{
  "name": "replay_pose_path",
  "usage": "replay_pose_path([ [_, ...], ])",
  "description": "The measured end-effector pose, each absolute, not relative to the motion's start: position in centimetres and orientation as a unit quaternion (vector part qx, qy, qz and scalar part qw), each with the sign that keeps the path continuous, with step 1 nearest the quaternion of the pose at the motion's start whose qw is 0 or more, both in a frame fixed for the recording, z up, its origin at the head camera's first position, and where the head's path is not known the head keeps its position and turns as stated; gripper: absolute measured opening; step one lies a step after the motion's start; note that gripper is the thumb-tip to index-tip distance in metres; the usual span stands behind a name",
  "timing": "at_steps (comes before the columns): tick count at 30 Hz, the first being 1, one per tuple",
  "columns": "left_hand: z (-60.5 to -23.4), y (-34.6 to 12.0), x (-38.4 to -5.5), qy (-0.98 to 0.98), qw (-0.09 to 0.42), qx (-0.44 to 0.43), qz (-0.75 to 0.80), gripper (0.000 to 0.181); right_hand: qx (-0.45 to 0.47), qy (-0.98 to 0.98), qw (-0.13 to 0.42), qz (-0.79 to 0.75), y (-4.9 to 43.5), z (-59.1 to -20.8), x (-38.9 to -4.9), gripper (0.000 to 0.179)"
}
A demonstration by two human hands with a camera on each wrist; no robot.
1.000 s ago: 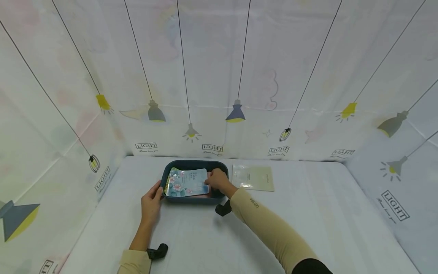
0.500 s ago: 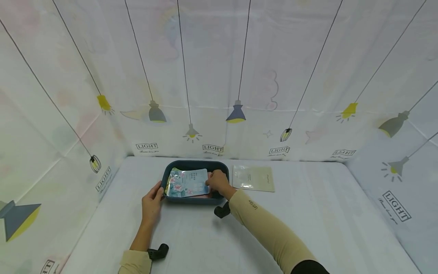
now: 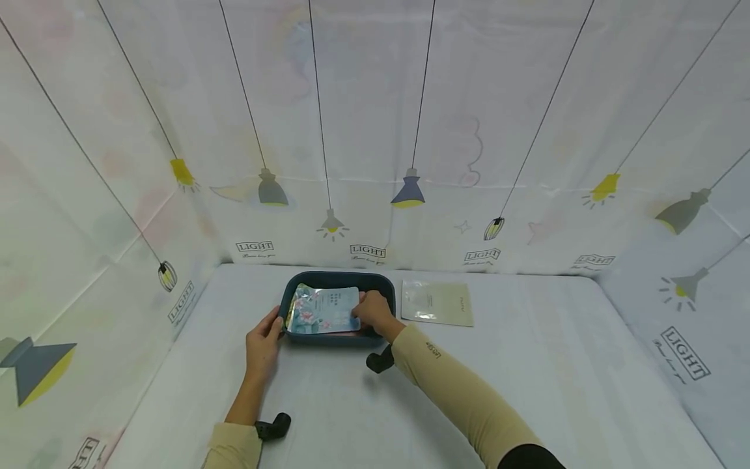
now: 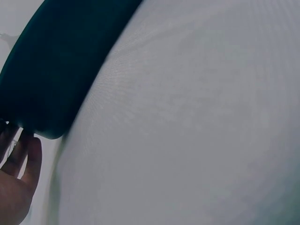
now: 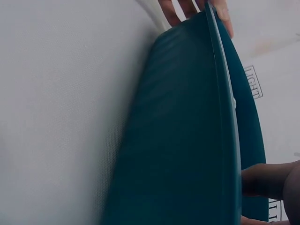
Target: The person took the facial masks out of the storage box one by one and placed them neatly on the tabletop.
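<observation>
A dark teal plastic bin [image 3: 340,340] stands at the far middle of the table. Inside lies a flat, glossy pale-blue face mask packet [image 3: 325,310] with flowers and small print; edges of a yellow and a pink packet peek out beneath it. My left hand [image 3: 262,348] touches the bin's left end, its fingers fairly straight against the wall and rim. Reaching over the near right side, my right hand [image 3: 375,312] pinches the blue packet's right edge inside the bin; some of its fingertips are hidden. In the right wrist view, the thumb [image 5: 262,180] goes in over the rim.
A beige flat packet with a clear left part [image 3: 436,302] lies on the white tabletop [image 3: 469,378], just right of the bin. Behind the table hangs a white cloth backdrop [image 3: 375,130] printed with lamps. Black wrist cameras sit on both wrists.
The head view has shifted slightly. Both hands stay at the bin, and the blue packet keeps nearly the same place in it.
</observation>
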State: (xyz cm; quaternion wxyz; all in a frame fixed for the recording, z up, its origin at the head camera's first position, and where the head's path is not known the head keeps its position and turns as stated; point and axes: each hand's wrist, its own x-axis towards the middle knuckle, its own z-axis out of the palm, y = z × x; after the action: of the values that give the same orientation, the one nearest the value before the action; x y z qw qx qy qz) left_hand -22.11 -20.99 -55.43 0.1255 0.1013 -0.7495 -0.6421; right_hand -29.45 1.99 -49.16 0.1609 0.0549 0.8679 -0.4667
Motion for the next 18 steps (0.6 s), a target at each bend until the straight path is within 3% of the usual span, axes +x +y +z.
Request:
replay_pose_path([
  [5,-55.4,-20.87,-22.13,-0.75,0.128,0.099,-0.641,0.042,0.064,0.859,0.14,-0.489,2.21,-49.38,-29.51,0.02],
  [18,-55.5,-20.83,-22.21,-0.745,0.129,0.103,-0.646,0.043,0.071,0.812,0.17,-0.553,1.91,-50.03,-29.46,0.025],
])
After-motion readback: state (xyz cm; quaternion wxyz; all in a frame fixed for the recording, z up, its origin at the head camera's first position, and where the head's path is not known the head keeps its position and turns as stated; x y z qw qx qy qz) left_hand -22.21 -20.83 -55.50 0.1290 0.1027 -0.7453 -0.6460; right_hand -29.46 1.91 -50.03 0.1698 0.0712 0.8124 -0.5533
